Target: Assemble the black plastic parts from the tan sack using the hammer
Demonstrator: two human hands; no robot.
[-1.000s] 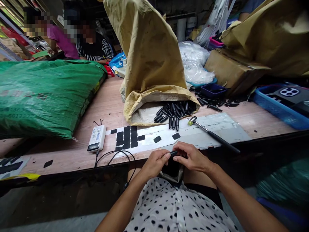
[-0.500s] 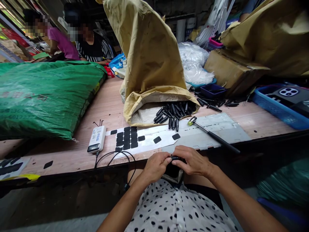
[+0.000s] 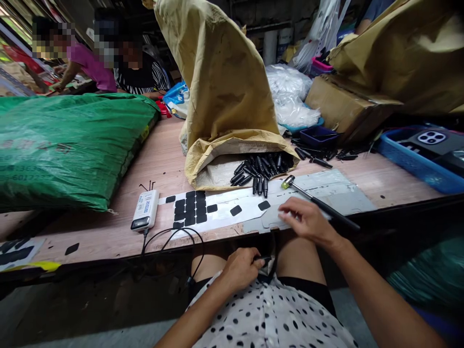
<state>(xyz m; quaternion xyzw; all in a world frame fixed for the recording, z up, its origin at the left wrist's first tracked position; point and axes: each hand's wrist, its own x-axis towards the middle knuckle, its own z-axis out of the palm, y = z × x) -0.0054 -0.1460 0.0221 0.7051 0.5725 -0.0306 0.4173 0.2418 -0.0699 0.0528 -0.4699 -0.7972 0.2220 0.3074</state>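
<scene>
My left hand (image 3: 243, 267) is low over my lap, its fingers closed on a small black cylindrical piece, mostly hidden by the fingers. A dark pouch with a pale lining (image 3: 270, 265) lies right beside it on my lap. My right hand (image 3: 306, 223) hovers above the table's front edge, fingers half bent and apart, with nothing visible in them. Close by lie a black square patch (image 3: 264, 205) on a white backing sheet (image 3: 224, 220) and a hammer (image 3: 319, 200) with a black handle. Behind them, black cylindrical pieces (image 3: 263, 166) spill from an open tan sack (image 3: 224, 72).
A white power bank (image 3: 145, 210) with a black cable stands left of the sheet. A bulging green sack (image 3: 72, 150) covers the table's left. To the right are a blue basket (image 3: 420, 164), a cardboard box (image 3: 351, 104) and a small dark-blue tray (image 3: 319, 137). Two people sit behind.
My hands, together on a black cylindrical piece before, are now apart. The left has dropped toward my lap with a black piece; the right has let go and moved forward and right over the table edge.
</scene>
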